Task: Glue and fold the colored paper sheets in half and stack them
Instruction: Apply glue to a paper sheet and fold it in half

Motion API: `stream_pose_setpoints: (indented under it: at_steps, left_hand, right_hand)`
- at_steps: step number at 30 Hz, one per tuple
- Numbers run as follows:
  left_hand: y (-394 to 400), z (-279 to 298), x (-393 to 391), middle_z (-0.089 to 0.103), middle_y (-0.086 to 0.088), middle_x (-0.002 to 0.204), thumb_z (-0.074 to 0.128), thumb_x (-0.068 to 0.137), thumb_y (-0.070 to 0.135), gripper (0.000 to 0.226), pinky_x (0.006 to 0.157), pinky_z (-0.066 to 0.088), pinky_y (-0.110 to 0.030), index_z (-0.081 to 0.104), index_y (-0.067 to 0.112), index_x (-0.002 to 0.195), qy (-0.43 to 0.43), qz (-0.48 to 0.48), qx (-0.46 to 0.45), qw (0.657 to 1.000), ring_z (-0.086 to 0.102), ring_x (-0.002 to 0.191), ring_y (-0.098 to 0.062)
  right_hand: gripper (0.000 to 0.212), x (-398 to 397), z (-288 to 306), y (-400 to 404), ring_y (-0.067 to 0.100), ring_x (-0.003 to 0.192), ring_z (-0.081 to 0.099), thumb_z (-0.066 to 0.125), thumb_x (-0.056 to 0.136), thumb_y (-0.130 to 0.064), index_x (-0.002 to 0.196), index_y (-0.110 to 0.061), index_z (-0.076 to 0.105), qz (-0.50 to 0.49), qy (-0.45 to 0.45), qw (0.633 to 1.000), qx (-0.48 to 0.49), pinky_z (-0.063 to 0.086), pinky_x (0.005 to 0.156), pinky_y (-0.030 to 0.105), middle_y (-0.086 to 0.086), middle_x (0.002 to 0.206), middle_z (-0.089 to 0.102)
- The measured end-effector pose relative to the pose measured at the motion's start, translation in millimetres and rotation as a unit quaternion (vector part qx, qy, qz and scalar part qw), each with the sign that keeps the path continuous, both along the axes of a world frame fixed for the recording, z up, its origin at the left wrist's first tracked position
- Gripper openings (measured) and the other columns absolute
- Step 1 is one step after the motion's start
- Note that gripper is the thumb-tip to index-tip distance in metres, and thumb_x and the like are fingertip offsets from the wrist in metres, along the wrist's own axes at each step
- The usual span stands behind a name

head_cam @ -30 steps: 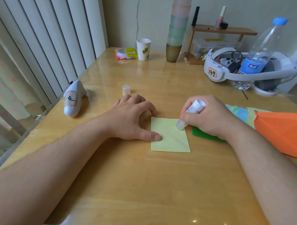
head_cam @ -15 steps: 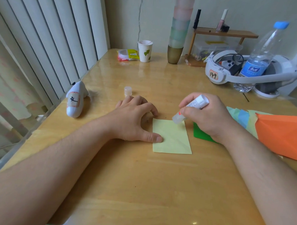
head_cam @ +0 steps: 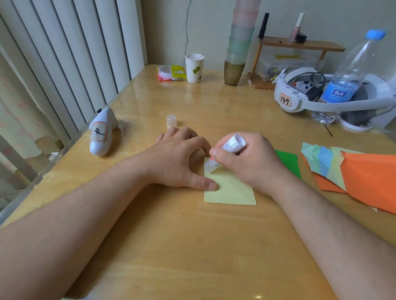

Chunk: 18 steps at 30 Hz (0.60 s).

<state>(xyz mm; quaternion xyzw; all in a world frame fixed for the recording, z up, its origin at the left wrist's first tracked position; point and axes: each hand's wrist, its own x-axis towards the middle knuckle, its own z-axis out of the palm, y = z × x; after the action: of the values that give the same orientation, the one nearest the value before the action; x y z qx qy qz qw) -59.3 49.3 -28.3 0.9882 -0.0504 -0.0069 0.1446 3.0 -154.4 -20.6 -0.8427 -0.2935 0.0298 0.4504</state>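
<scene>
A pale yellow-green paper sheet (head_cam: 232, 192) lies flat on the wooden table (head_cam: 188, 251). My left hand (head_cam: 178, 160) rests on the sheet's left edge, thumb pressing the paper, other fingers arched on the table. My right hand (head_cam: 244, 161) grips a white glue stick (head_cam: 226, 151), its tip down on the sheet's far left corner. A dark green sheet (head_cam: 288, 159) lies partly under my right hand. A fan of orange, blue and green sheets (head_cam: 359, 175) lies at the right.
The glue cap (head_cam: 171, 121) stands just beyond my left hand. A white handheld controller (head_cam: 102, 132) lies at the left edge. At the back are a paper cup (head_cam: 194, 68), stacked tumblers (head_cam: 239, 42), a headset (head_cam: 331, 96), a water bottle (head_cam: 345, 81) and a small shelf (head_cam: 299, 44).
My right hand moved the glue stick leftward along the sheet's far edge, from its right side to the far left corner. My left hand stayed in place on the paper.
</scene>
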Motion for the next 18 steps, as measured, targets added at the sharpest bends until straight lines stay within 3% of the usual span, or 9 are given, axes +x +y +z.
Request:
stream_pose_setpoints:
  at_steps: [12, 18]
  left_hand:
    - [1.7, -1.8, -0.4, 0.038, 0.015, 0.128, 0.054, 0.049, 0.101, 0.089, 0.116, 0.029, -0.044, 0.047, 0.055, 0.125, -0.006, -0.002, -0.016, 1.0, 0.029, 0.127, -0.015]
    - [2.1, -1.2, -0.8, 0.037, 0.015, 0.129, 0.055, 0.051, 0.101, 0.089, 0.116, 0.028, -0.044, 0.048, 0.055, 0.127, -0.005, -0.004, -0.018, 1.0, 0.028, 0.125, -0.013]
  right_hand:
    - [0.015, 5.4, 10.3, -18.8, 0.003, 0.057, 0.05, 0.079, 0.08, -0.034, 0.072, -0.022, 0.074, -0.017, 0.001, 0.998, -0.067, 0.039, 0.052, 0.017, -0.011, 0.062, 0.063]
    - [0.018, 13.2, 17.1, -38.7, 0.01, 0.058, 0.051, 0.077, 0.078, -0.035, 0.073, -0.018, 0.072, -0.039, -0.003, 0.994, -0.104, 0.042, 0.057, 0.028, 0.001, 0.069, 0.067]
